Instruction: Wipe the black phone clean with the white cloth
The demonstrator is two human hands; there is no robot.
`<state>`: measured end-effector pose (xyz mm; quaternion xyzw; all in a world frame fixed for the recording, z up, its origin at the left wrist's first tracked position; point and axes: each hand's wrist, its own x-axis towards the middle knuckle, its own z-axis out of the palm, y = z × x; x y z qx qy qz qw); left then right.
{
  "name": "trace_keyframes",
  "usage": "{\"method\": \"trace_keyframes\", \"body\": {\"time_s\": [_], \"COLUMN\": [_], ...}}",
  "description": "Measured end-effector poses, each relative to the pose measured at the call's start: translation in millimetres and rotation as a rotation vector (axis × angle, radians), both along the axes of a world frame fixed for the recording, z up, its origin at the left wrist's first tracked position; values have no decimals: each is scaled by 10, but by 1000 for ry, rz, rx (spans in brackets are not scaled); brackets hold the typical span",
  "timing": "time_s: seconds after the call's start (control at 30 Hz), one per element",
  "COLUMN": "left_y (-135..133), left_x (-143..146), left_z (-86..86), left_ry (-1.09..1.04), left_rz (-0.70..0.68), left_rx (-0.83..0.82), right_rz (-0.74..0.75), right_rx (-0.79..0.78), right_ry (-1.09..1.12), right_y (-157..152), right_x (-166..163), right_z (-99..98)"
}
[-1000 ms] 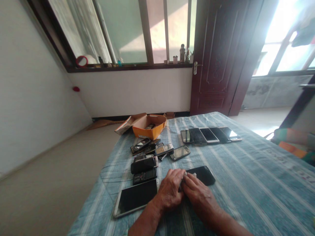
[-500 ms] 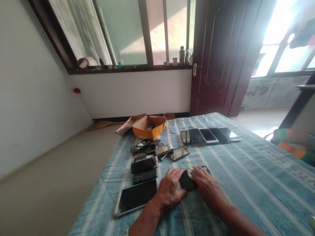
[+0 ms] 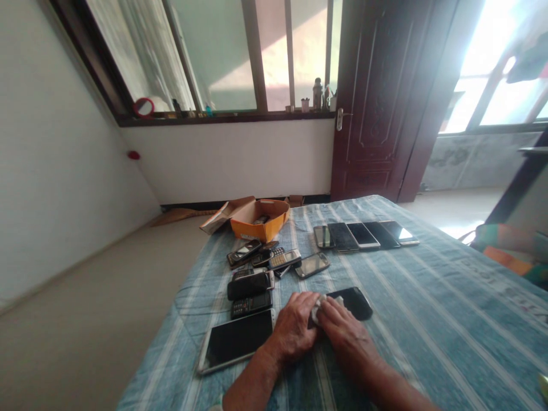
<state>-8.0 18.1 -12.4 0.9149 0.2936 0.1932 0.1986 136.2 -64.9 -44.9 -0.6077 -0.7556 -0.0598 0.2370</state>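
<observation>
A black smartphone (image 3: 355, 301) lies flat on the blue striped cloth (image 3: 428, 319) in front of me. My left hand (image 3: 295, 331) rests on the phone's near left end and holds it down. My right hand (image 3: 342, 331) presses a small white wad of cloth (image 3: 317, 304) against the phone's screen, just beside my left hand's fingertips. The near half of the phone is hidden under both hands.
A big tablet-like phone (image 3: 237, 342) lies left of my hands. Behind it sits a cluster of several old keypad phones (image 3: 257, 274). A row of several smartphones (image 3: 363, 235) lines the far side. An orange cardboard box (image 3: 259, 218) stands at the far left corner.
My right hand slid the white wad out along the screen to the right, then drew it back towards my left hand. The left hand stayed on the phone.
</observation>
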Motion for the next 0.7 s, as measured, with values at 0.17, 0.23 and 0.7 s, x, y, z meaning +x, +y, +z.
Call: {"method": "trace_keyframes", "body": {"time_s": [0.17, 0.23, 0.7], "left_y": [15, 4, -1], "left_x": [-2, 0, 8], "left_z": [-21, 8, 32], "left_ry": [-4, 0, 8], "left_rz": [-6, -5, -4], "left_rx": [15, 8, -18], "right_rz": [45, 8, -46], "right_rx": [4, -27, -120], "right_ry": [27, 18, 81], "right_y": [5, 8, 41], "right_x": [-5, 85, 145], "right_z": [35, 44, 107]}}
